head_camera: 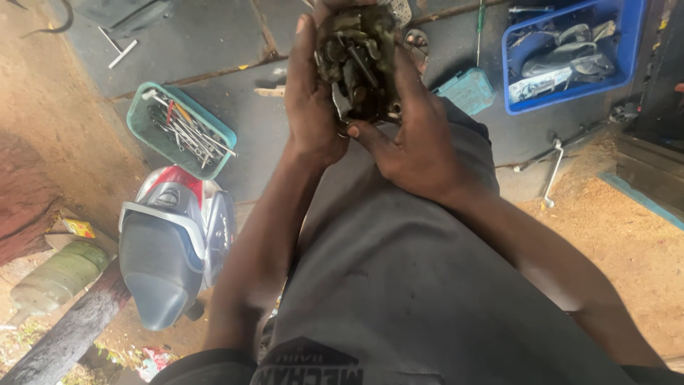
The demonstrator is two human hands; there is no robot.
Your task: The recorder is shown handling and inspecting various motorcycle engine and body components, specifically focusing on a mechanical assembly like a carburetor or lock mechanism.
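Nearest the lens, bottom centre: grey work trousers (399, 285), forearms running up over them toward mid-frame. Above that, upper centre: both hands wrapped around a grimy metal engine part (356, 64), held over the lap. Left hand (310, 107) cupped flat along the part's left side, fingers pressed together and pointing up. Right hand (420, 135) curled around the lower right side, thumb tucked under the bottom edge. Looks mid-job: part off whatever it belongs to, dirty, levers and springs exposed, no tool in either hand. How much stripping or cleaning remains — impossible to judge.

Further out, lower left: a motorcycle seat and tail section (171, 242) on the ground, a pale plastic bottle (53, 278) beside it. Left of centre, higher: green tray (139, 117) of spanners. Upper right: blue crate (630, 50) of parts, a teal lid-like thing (467, 89) nearby, a long wrench (552, 171) on the floor.

Top of the part cut off by the frame edge; its far side hidden behind the fingers; small fittings too murky to name.
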